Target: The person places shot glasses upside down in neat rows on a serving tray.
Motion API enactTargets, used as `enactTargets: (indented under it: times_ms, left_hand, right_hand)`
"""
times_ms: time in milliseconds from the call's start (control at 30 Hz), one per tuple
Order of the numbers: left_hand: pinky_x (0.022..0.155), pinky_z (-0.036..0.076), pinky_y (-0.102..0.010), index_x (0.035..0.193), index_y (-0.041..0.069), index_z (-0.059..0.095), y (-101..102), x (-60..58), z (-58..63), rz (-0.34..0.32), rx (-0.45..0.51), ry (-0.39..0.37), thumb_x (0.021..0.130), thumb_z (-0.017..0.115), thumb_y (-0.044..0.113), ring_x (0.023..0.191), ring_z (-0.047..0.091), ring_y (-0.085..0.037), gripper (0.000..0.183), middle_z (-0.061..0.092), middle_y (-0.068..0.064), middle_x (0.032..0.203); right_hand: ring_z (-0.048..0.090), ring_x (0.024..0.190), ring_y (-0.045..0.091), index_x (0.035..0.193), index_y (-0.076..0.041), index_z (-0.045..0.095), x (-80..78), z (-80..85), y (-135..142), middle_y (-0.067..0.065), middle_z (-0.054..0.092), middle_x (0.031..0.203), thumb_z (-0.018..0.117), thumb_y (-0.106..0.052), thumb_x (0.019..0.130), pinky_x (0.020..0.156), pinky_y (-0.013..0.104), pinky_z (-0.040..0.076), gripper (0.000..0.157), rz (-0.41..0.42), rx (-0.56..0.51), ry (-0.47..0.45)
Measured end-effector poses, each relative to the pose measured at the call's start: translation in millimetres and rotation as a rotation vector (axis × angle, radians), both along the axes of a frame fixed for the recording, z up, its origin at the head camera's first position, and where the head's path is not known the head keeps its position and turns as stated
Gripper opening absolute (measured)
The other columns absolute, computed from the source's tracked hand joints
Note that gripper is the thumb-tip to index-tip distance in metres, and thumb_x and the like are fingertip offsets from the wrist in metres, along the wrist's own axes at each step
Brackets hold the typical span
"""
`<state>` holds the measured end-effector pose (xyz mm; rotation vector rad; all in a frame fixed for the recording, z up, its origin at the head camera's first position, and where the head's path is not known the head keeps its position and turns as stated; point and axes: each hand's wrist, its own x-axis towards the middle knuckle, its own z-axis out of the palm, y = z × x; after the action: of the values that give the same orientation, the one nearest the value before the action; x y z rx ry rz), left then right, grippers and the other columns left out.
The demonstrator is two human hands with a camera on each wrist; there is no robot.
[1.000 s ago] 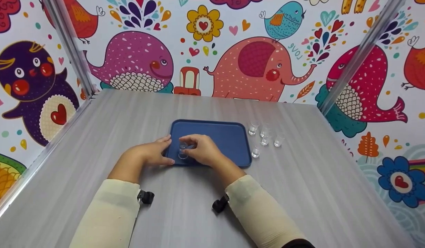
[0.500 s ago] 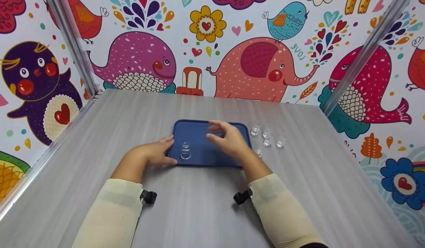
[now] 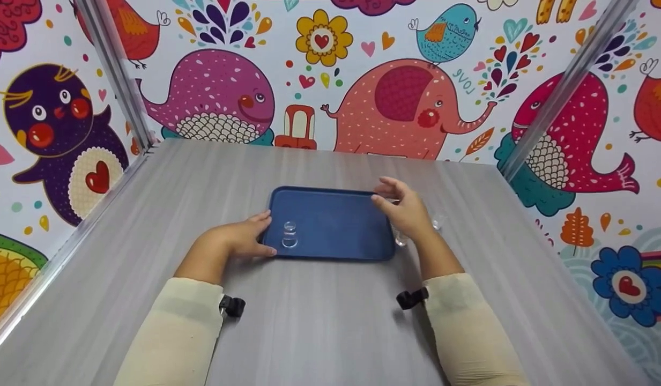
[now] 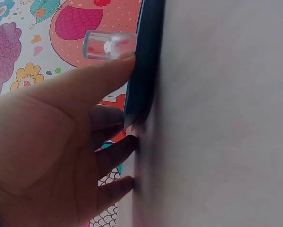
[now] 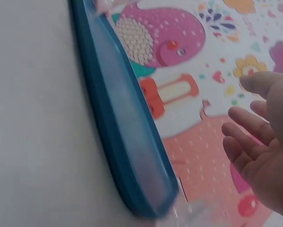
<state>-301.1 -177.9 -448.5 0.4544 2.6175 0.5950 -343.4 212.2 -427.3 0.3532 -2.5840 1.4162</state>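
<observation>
My left hand (image 3: 239, 238) holds the near left corner of a blue tray (image 3: 335, 225). In the left wrist view the thumb (image 4: 108, 75) lies against the tray's rim, with the other fingers beyond the edge. A small clear shot glass (image 3: 290, 241) stands upright on the tray's left part. My right hand (image 3: 410, 212) is over the tray's right edge with fingers spread loosely, holding nothing. Beneath and beside it are more clear shot glasses, such as a near one (image 3: 401, 238) and one at the right (image 3: 437, 221); the rest are hidden behind the hand.
The tray lies on a grey wood-grain table (image 3: 319, 321). Walls printed with cartoon animals (image 3: 394, 107) enclose the back and sides, with metal posts (image 3: 116, 75) at the corners. A blurred clear glass (image 5: 198, 215) shows by the tray's end in the right wrist view.
My right hand has let go of the shot glass on the tray's left and moved right, across the tray to the other glasses. The left hand stays at the tray's corner.
</observation>
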Motion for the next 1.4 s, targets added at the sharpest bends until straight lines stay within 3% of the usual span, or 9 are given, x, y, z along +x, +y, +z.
enactTargets:
  times_ms: [267,433,667,867,1000,1133,1267,1400]
  left_hand:
    - [0.136,0.018,-0.06,0.17,0.002,0.021,0.9,0.7,1.0,0.004,-0.001,-0.002,0.1,0.072,0.047,0.168,0.014,-0.042,0.098,0.009,-0.013,0.182]
    - [0.136,0.018,-0.061,0.17,0.002,0.021,1.8,1.7,1.0,0.005,0.0,-0.005,0.1,0.073,0.047,0.168,0.014,-0.042,0.098,0.01,-0.013,0.182]
    - [0.136,0.017,-0.061,0.171,0.004,0.02,-0.1,1.1,-0.8,0.019,-0.001,-0.005,0.101,0.072,0.048,0.168,0.013,-0.041,0.098,0.008,-0.011,0.183]
    - [0.136,0.017,-0.06,0.171,0.003,0.019,-1.4,1.1,-0.6,0.013,-0.001,-0.003,0.101,0.071,0.048,0.168,0.012,-0.041,0.098,0.008,-0.012,0.183]
    - [0.136,0.017,-0.06,0.17,0.001,0.02,-1.3,0.7,0.0,0.002,0.003,0.001,0.1,0.072,0.047,0.168,0.012,-0.042,0.098,0.008,-0.014,0.182]
    - [0.136,0.016,-0.06,0.168,-0.004,0.021,-0.5,0.0,1.3,-0.016,0.015,0.007,0.099,0.074,0.045,0.168,0.012,-0.043,0.099,0.009,-0.019,0.181]
    - [0.136,0.016,-0.059,0.168,-0.005,0.021,0.7,-1.2,1.0,-0.022,0.015,0.004,0.1,0.073,0.044,0.168,0.012,-0.043,0.099,0.009,-0.019,0.181]
    - [0.137,0.016,-0.058,0.169,-0.004,0.02,1.4,-0.4,2.0,-0.015,0.013,-0.006,0.1,0.073,0.043,0.168,0.012,-0.042,0.098,0.008,-0.017,0.182]
  right_hand:
    - [0.065,0.134,0.033,0.152,-0.011,0.058,-1.3,0.8,52.1,0.013,0.07,0.142,0.074,-0.025,0.101,0.115,0.052,0.052,0.054,-0.102,-0.007,-0.016]
    - [0.058,0.142,0.03,0.156,-0.017,0.053,3.7,4.4,83.8,0.01,0.064,0.151,0.073,-0.037,0.102,0.122,0.053,0.047,0.061,-0.165,0.022,-0.108]
    - [0.052,0.15,0.029,0.161,-0.024,0.049,7.3,4.0,118.7,0.006,0.057,0.158,0.075,-0.055,0.097,0.122,0.052,0.049,0.075,-0.238,-0.003,-0.235]
    - [0.038,0.16,0.029,0.166,-0.028,0.039,3.8,-6.0,131.4,0.002,0.043,0.171,0.08,-0.058,0.091,0.13,0.052,0.038,0.09,-0.275,-0.031,-0.329]
    - [0.039,0.158,0.031,0.168,-0.026,0.035,0.8,-14.6,134.8,0.005,0.041,0.172,0.081,-0.054,0.092,0.131,0.053,0.038,0.094,-0.287,-0.051,-0.401]
    - [0.046,0.152,0.035,0.167,-0.014,0.036,-2.6,-25.5,137.2,0.013,0.045,0.169,0.08,-0.042,0.097,0.127,0.052,0.043,0.087,-0.261,-0.029,-0.451]
    - [0.054,0.14,0.037,0.16,-0.004,0.045,-4.3,-34.4,138.7,0.022,0.054,0.159,0.078,-0.033,0.098,0.122,0.052,0.047,0.076,-0.248,0.069,-0.443]
    - [0.058,0.127,0.035,0.152,-0.002,0.054,-5.6,-41.1,140.3,0.025,0.06,0.148,0.078,-0.03,0.098,0.114,0.047,0.05,0.066,-0.265,0.13,-0.425]
